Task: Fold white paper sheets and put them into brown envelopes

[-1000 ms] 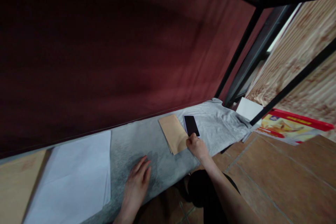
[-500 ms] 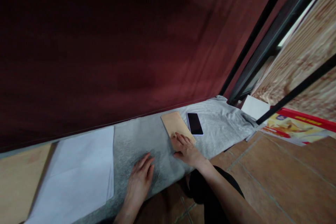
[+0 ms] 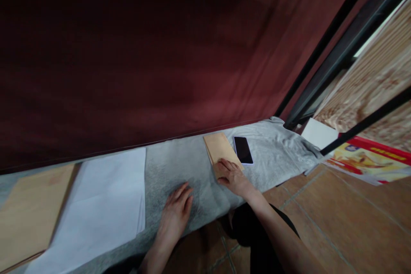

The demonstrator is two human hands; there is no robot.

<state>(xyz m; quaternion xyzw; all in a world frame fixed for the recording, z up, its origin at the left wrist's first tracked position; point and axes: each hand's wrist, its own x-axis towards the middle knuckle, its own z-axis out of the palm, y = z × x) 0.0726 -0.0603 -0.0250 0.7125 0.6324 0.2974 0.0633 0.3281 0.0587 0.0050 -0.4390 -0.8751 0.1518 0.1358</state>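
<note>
1. On the near end of the small brown paper stack [image 3: 221, 147], your right hand [image 3: 231, 175] lies palm down, fingers spread and slightly bent, resting over the top piece with no visible pinch.
2. Well to the left of it, your left hand [image 3: 177, 207] sits low at the cloth-covered surface [image 3: 170, 165], fingers loosely curled around nothing that shows; whether it touches the cloth, you cannot tell from this angle.
3. Judging by that, the step in hand is contact with the stack: you seem to be steadying it or finding a hold, not lifting. Picking it up would call for working your thumb or fingertips under an edge, with your left hand free to brace.
4. Beneath your right hand, the stack lies flat and slanted on the surface, its layers showing along the left edge.
5. Just right of the stack lies the phone [image 3: 243, 150], dark screen up; a sideways sweep could nudge it.
6. Farther left, beyond your left hand, white sheets [image 3: 104, 209] lie beside large brown paper [image 3: 35, 214].
7. Past the surface's right end stand a white box [image 3: 319, 133] and red-and-yellow packaging [image 3: 369, 158].
</note>
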